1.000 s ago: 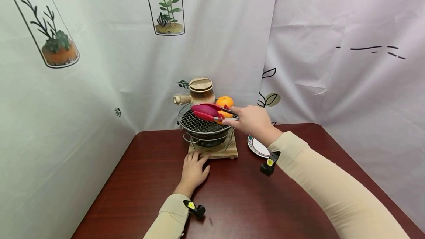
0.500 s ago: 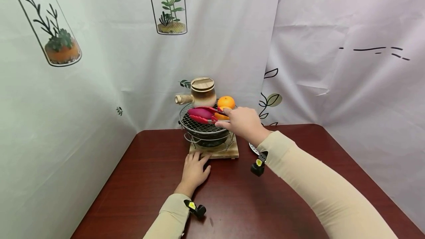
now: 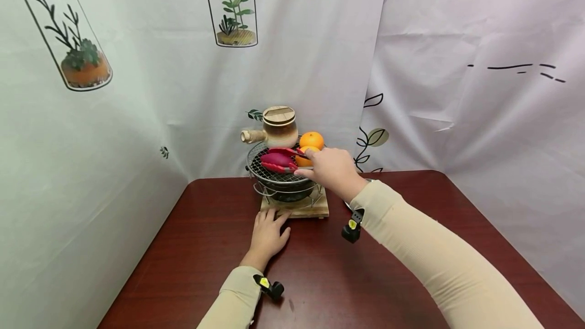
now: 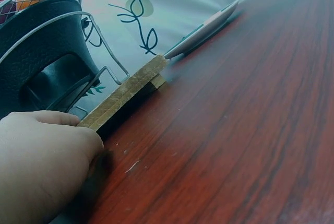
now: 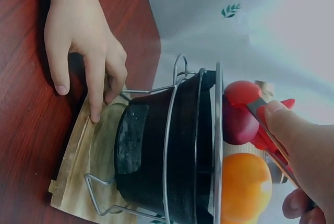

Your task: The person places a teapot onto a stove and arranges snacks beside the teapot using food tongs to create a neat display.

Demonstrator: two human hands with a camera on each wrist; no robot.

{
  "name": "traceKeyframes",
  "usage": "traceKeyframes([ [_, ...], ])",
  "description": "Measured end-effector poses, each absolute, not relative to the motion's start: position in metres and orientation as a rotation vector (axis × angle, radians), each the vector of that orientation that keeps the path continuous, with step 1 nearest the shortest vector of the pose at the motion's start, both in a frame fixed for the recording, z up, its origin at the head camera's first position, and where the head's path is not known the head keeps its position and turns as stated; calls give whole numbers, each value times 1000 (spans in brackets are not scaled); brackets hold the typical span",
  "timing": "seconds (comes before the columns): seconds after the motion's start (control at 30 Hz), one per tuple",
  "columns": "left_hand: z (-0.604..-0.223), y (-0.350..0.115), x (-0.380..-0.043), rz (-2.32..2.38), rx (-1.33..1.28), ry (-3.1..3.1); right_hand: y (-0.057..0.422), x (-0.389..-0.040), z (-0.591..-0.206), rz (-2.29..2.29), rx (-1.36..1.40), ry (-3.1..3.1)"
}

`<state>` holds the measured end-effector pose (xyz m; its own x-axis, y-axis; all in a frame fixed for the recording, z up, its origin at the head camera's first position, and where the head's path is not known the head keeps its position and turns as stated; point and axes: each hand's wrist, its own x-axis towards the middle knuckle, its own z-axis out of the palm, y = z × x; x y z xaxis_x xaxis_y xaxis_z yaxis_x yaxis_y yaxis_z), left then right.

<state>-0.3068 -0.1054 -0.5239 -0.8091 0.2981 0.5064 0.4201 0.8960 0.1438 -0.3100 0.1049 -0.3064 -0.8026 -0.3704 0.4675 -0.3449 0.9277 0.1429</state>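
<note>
In the head view my right hand [image 3: 332, 167] grips red-tipped tongs [image 3: 277, 168] over the round wire grate [image 3: 280, 178] of a black tabletop stove [image 3: 289, 195]. Between the tong tips lies a purple, oval sweet potato [image 3: 277, 159]. It appears to touch the grate in the right wrist view. Two oranges [image 3: 312, 139] sit beside it, partly behind the tongs and hand. My left hand [image 3: 267, 240] rests at the front edge of the wooden board [image 3: 312, 210] beneath the stove. Its fingers are extended onto the board in the right wrist view.
A clay pot [image 3: 281, 135] with a wooden lid and side handle stands at the back of the grate. Mostly hidden behind my right forearm, a plate [image 4: 201, 32] lies on the dark red table [image 3: 192, 248]. Printed fabric hangs behind and beside the table.
My right hand has moved left and slightly down, carrying the tongs and the sweet potato left and lower over the grate. The left hand stays on the board's edge.
</note>
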Motion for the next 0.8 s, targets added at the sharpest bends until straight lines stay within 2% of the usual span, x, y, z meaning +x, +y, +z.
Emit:
traceKeyframes([
  [0.8, -522, -105, -304, -352, -528, -2572, 126, -308, -289, 221, 371, -2816],
])
